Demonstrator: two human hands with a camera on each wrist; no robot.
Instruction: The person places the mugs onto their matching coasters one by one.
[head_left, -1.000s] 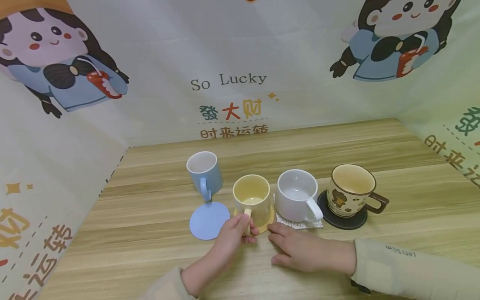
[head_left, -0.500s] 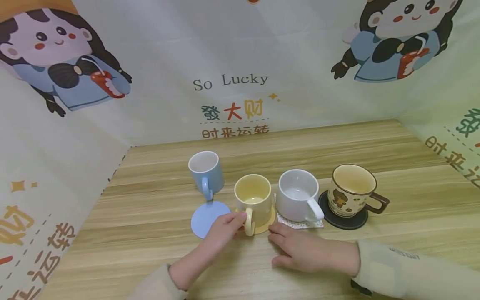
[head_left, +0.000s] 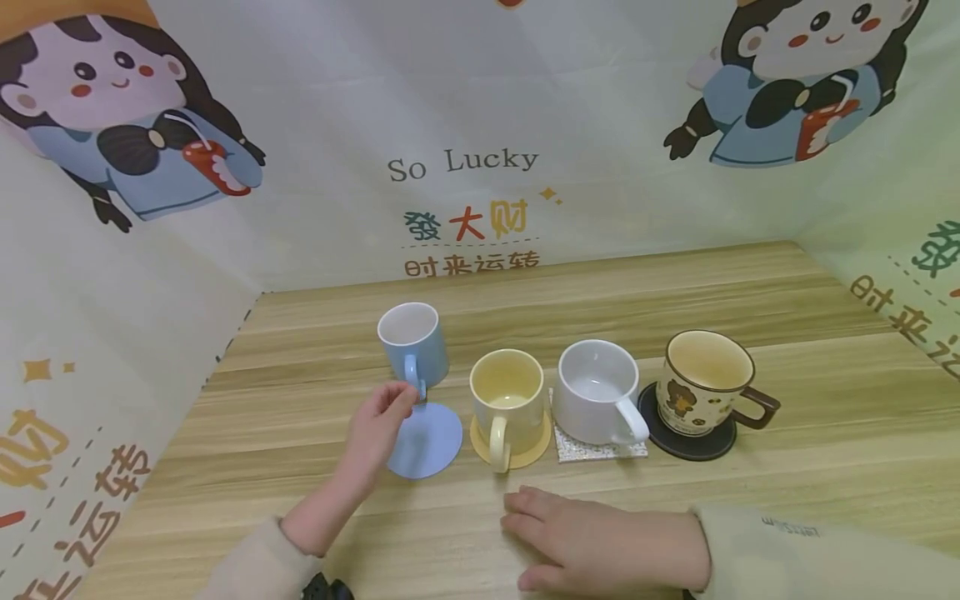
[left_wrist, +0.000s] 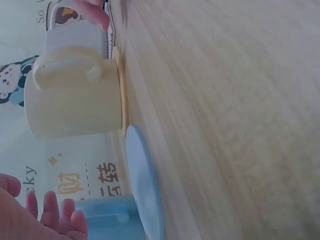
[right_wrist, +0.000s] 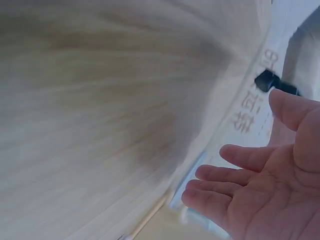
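Note:
My left hand (head_left: 378,421) is in front of the light blue mug (head_left: 429,354), its fingertips overlapping the lower handle in the head view. The left wrist view shows the thumb apart from the fingers, with nothing between them. Under that hand lies a round blue coaster (head_left: 429,446), and the blue mug stands just behind it on the table. The yellow mug (head_left: 525,425) sits on a round yellow coaster (head_left: 537,452), handle toward me. My right hand (head_left: 573,537) is flat with straight fingers over the table, in front of the yellow mug, holding nothing.
A white mug (head_left: 588,412) stands on a square speckled coaster (head_left: 600,451). To its right, a cream mug with a brown rim (head_left: 693,406) is on a round black coaster (head_left: 701,448). A printed curtain (head_left: 322,183) encloses the wooden table (head_left: 825,367).
The left hand has let go of the yellow mug's handle and moved left and away to the blue mug. My right hand has drawn back from the yellow coaster toward me.

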